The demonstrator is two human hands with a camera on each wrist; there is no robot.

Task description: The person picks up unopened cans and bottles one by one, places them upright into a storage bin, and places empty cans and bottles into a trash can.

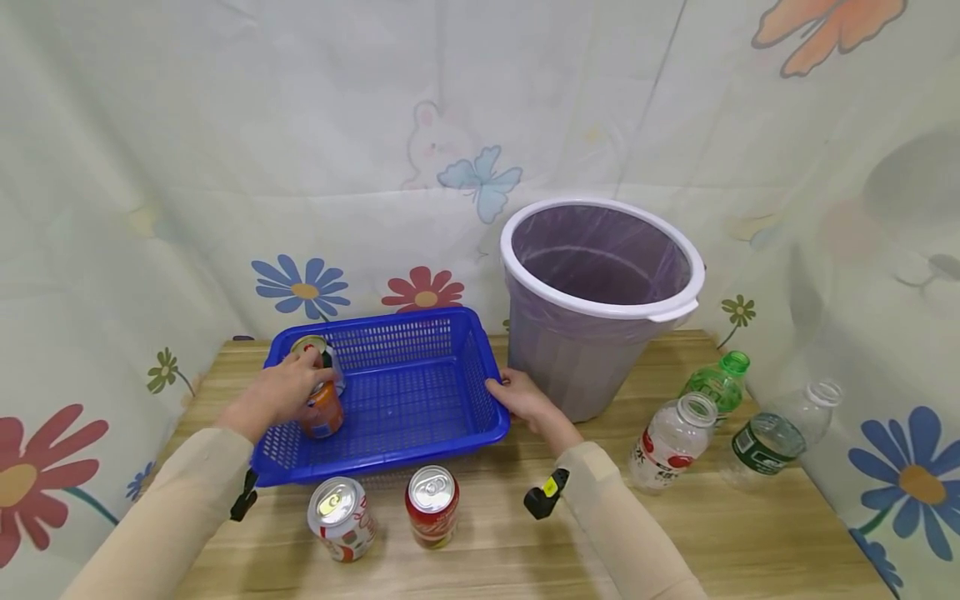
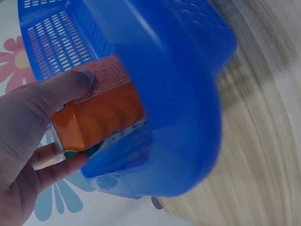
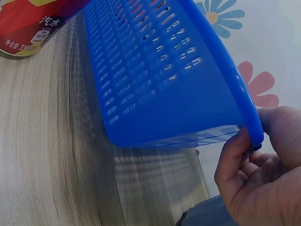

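A blue plastic basket with slotted walls stands before me. Inside its left end my left hand grips an orange can, thumb along its side in the left wrist view and fingers near its rim. Just behind that is another can, partly covered by the hand. My right hand pinches the basket's right rim; in the right wrist view the thumb and curled fingers close round the edge. In front of the basket stand a white-and-red can and a red can, both upright.
Behind my right hand rises a grey trash bin with a white rim and a liner. Right of it stand a green bottle, a clear bottle with a red label and a tilted clear bottle with a green label. Patterned cloth hangs around the table.
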